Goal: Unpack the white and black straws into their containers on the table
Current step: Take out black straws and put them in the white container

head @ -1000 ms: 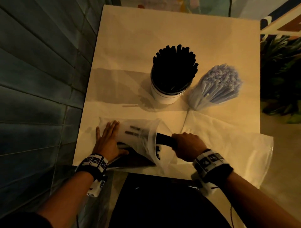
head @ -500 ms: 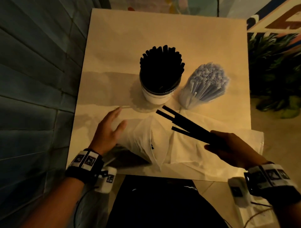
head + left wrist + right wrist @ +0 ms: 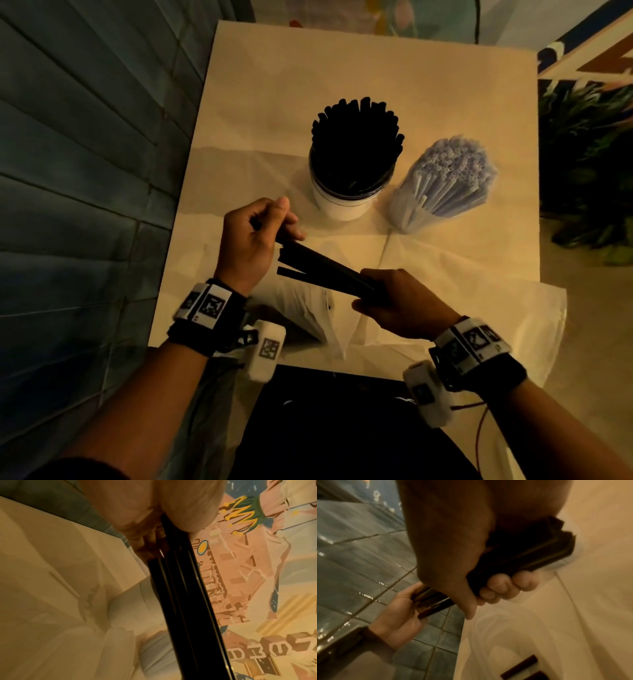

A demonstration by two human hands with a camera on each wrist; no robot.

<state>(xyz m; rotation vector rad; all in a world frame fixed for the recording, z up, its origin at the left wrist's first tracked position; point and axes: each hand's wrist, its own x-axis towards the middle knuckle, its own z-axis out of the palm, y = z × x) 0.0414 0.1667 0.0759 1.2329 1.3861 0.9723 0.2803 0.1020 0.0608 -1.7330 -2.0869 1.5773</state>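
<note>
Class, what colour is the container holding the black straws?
White container, dark band near its rim; clearest in the head view.

Head overhead; wrists close; all share straws point(image 3: 329, 270).

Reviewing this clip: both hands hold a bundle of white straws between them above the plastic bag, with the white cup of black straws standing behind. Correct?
Not quite: the bundle held by the left hand and right hand is of black straws, not white, as the head view shows. The rest stands: plastic bag below, white cup behind.
</note>
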